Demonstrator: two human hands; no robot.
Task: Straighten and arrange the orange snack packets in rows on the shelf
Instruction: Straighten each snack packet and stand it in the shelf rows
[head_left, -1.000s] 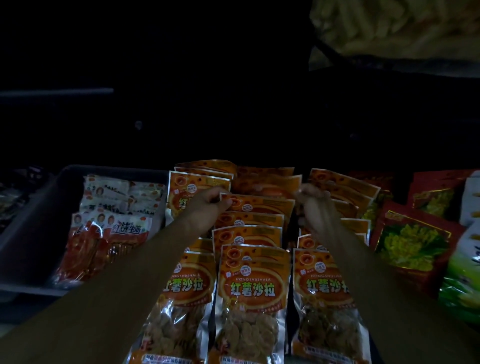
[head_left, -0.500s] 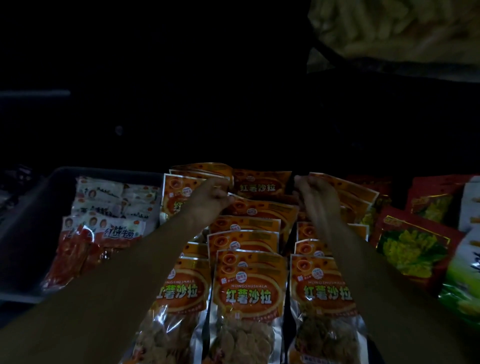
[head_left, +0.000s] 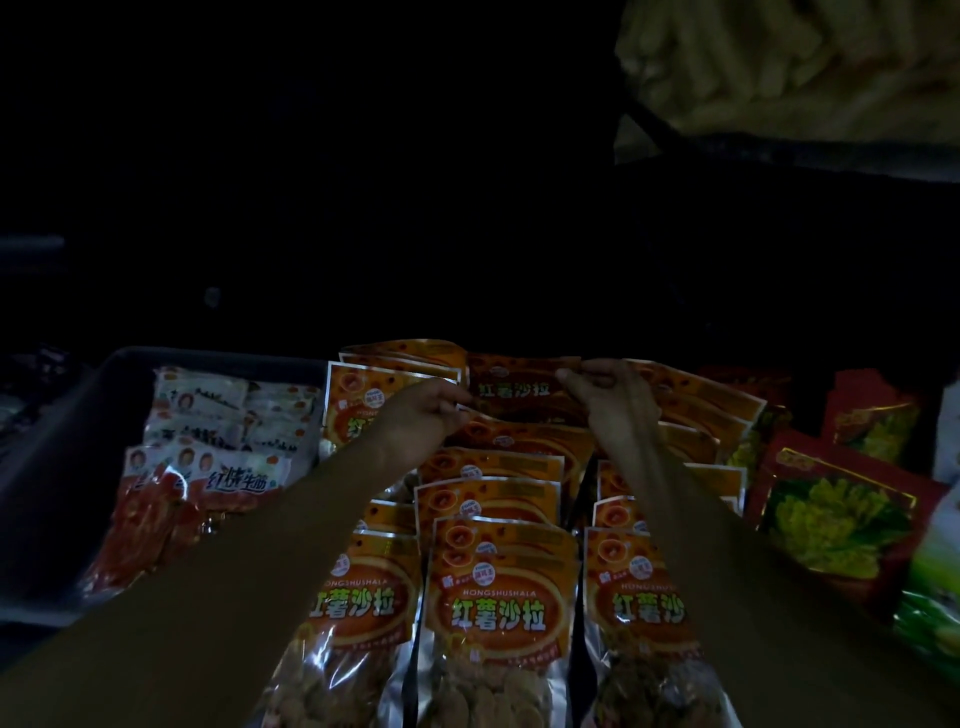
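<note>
Nearest the camera, the orange snack packets (head_left: 496, 613) are laid overlapping in three rows on the shelf, which is hidden beneath them. The front packets appear squared up, so this part is judged largely done. Farther back, the right row (head_left: 691, 410) is fanned and askew, and work is left there. At the rear of the middle row, one back packet (head_left: 519, 388) is pinched in each grip, by the left hand (head_left: 415, 423) at its left edge and by the right hand (head_left: 605, 395) at its upper right corner. Whether it is lifted clear cannot be told.
</note>
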